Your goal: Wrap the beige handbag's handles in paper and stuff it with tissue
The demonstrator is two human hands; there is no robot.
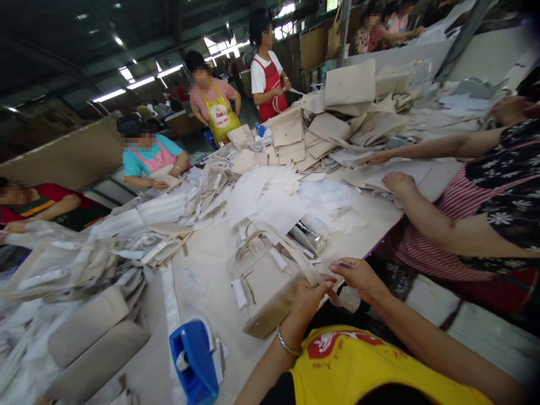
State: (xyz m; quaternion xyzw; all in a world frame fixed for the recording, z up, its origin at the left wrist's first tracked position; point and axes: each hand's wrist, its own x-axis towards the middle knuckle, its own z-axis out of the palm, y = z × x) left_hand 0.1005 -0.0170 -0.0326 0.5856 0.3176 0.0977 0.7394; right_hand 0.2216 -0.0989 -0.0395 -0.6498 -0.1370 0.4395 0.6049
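A beige handbag (pixel 270 287) lies tilted on the table right in front of me, its base turned toward me. Its handles are wrapped in part with pale padding. My left hand (pixel 310 298), with a braided bracelet at the wrist, is closed on the bag's strap (pixel 301 261) at the near right corner. Just to the right, my right hand (pixel 358 275) pinches with thumb and forefinger; a small thin item shows at the fingertips, too small to name. The loose end of the strap hangs below the two hands.
A blue tape dispenser (pixel 196 360) stands left of the bag. White sheets (pixel 265 194) and a silvery packet (pixel 310 236) lie behind it. Beige bags (pixel 90 326) pile up at left, more at the back. A co-worker's arms (pixel 447 225) reach in from the right.
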